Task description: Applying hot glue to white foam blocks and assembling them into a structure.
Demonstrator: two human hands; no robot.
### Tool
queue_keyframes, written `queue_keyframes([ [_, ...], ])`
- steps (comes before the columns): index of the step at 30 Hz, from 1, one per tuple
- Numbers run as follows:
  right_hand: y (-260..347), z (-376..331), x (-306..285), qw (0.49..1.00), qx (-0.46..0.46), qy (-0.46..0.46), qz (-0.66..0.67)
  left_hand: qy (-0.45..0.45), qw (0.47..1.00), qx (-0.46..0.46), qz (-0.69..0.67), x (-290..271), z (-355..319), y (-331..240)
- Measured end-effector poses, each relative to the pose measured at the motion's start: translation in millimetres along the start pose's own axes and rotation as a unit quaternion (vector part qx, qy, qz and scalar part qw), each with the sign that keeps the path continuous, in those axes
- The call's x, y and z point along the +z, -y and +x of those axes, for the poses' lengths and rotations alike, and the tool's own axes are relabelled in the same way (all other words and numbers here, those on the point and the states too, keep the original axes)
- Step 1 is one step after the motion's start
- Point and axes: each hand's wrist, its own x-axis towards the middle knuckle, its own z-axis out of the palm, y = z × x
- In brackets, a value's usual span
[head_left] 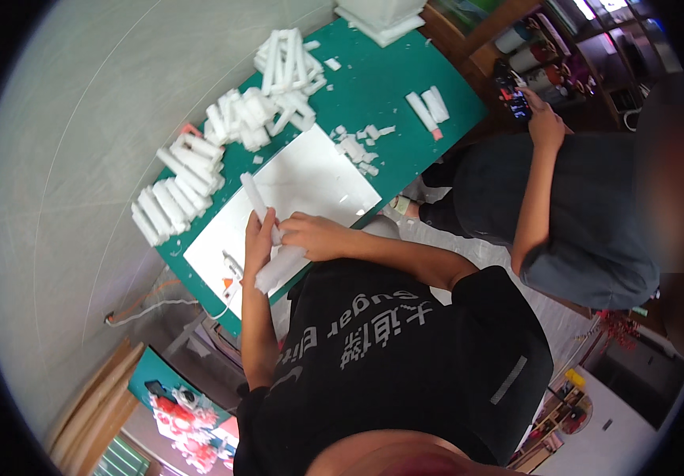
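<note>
My left hand (pixel 258 238) is wrapped around a long white foam stick (pixel 253 192) that points up over the white board (pixel 310 174). My right hand (pixel 316 236) sits right beside it, fingers closed on a second, thicker white foam stick (pixel 280 268) that juts out below both hands toward the table's near edge. The two hands touch each other, and where the two sticks meet is hidden under my fingers.
The green mat (pixel 373 87) carries piles of cut white foam sticks (pixel 179 186) (pixel 282 67), scraps (pixel 356 147) and two loose sticks (pixel 429 107). A small cutter (pixel 231 274) lies on the board's near corner. To the right, another person in a grey shirt (pixel 580 214) holds a phone (pixel 512 95).
</note>
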Motion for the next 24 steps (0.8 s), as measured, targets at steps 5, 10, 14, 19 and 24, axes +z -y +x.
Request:
queue_keyframes([
  [5, -3, -2, 4, 0.999, 0.011, -0.026, 0.021, 0.003, 1.0, 0.019, 0.007, -2, -2, 2],
  [10, -2, -2, 10, 0.998, 0.033, -0.056, 0.013, -0.04, 0.998, 0.03, 0.044, -5, 6, 5],
  [14, -3, -3, 10, 0.995, 0.059, -0.079, -0.004, -0.098, 0.993, 0.055, 0.041, 6, 7, 0],
  [19, 1, -12, 3, 0.994, 0.098, -0.035, -0.02, -0.326, 0.882, 0.238, 0.242, -149, 27, 98],
  [24, -63, -74, -40, 0.97, 0.199, -0.128, 0.06, -0.238, 0.948, 0.168, 0.131, -138, -20, -50],
])
